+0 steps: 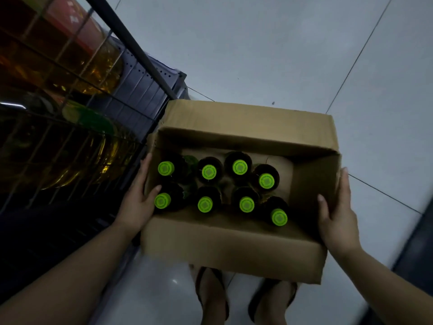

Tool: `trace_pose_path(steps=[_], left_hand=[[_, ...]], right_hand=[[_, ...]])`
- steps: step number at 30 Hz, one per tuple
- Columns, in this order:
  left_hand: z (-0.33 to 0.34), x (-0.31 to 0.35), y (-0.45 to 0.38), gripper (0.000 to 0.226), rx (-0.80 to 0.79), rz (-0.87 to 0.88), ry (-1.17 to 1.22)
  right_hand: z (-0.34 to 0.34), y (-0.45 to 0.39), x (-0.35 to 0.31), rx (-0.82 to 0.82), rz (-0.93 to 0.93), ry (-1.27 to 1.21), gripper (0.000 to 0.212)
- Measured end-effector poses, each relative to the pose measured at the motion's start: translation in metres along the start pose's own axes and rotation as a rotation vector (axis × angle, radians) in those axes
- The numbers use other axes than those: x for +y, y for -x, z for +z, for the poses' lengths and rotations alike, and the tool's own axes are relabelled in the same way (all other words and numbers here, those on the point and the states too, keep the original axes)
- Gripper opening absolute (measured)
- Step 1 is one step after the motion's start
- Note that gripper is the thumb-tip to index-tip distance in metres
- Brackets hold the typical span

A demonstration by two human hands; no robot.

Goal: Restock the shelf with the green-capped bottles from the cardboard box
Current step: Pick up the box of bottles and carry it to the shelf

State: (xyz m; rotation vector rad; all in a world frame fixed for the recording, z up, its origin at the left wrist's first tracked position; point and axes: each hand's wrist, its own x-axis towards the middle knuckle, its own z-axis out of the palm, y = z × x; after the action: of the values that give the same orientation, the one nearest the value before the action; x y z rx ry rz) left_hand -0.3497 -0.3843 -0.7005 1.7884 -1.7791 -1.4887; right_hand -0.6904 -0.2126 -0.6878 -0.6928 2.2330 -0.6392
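An open cardboard box (pixel 234 245) is held over the pale tiled floor, its flaps folded out. Inside stand several dark bottles with bright green caps (pixel 208 171), in two rows, seen from above. My left hand (pixel 138 202) grips the box's left wall, thumb inside next to a cap. My right hand (pixel 337 216) grips the right wall, thumb over the rim. The shelf (pixel 140 90) stands to the left of the box, dark, with a wire-grid front.
Behind the wire grid (pixel 70 127) sit large bottles of golden liquid (pixel 98 66). A dark upright bar (pixel 131 45) runs diagonally past the shelf edge. My sandalled feet (pixel 213 294) stand on the floor below the box. A dark edge (pixel 414 254) lies at the right.
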Motion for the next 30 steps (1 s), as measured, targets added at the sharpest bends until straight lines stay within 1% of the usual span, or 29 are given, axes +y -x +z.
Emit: trace_pose_path(steps=[2,4,6,9,13,18,23,26,30], left_hand=[[0.002,0.001,0.000,0.084,-0.018,0.014,0.032],[0.003,0.003,0.001,0.080,-0.024,0.003,0.075],[0.004,0.007,0.003,0.077,-0.003,-0.012,0.142],[0.004,0.014,0.005,0.078,0.026,-0.043,0.206],[0.004,0.022,0.013,0.079,0.051,-0.097,0.264],[0.001,0.042,0.030,0.081,0.009,-0.144,0.298],[-0.009,0.093,0.056,0.076,-0.070,-0.130,0.303],[-0.025,0.138,0.081,0.075,-0.116,-0.090,0.270],[-0.052,0.212,0.128,0.074,-0.115,-0.051,0.268]], right_hand=[[-0.002,0.001,0.001,-0.011,-0.025,-0.021,0.070],[-0.004,0.001,0.003,-0.031,-0.027,-0.070,0.069],[-0.006,0.000,0.007,-0.032,-0.022,-0.143,0.067],[-0.011,-0.003,0.011,-0.036,-0.009,-0.223,0.065],[-0.023,-0.007,0.009,-0.033,0.009,-0.274,0.066],[-0.057,0.009,0.002,-0.027,0.016,-0.290,0.066],[-0.108,0.038,-0.012,-0.010,0.038,-0.345,0.066],[-0.149,0.062,-0.034,0.040,0.020,-0.368,0.064],[-0.222,0.099,-0.081,0.064,-0.026,-0.334,0.066]])
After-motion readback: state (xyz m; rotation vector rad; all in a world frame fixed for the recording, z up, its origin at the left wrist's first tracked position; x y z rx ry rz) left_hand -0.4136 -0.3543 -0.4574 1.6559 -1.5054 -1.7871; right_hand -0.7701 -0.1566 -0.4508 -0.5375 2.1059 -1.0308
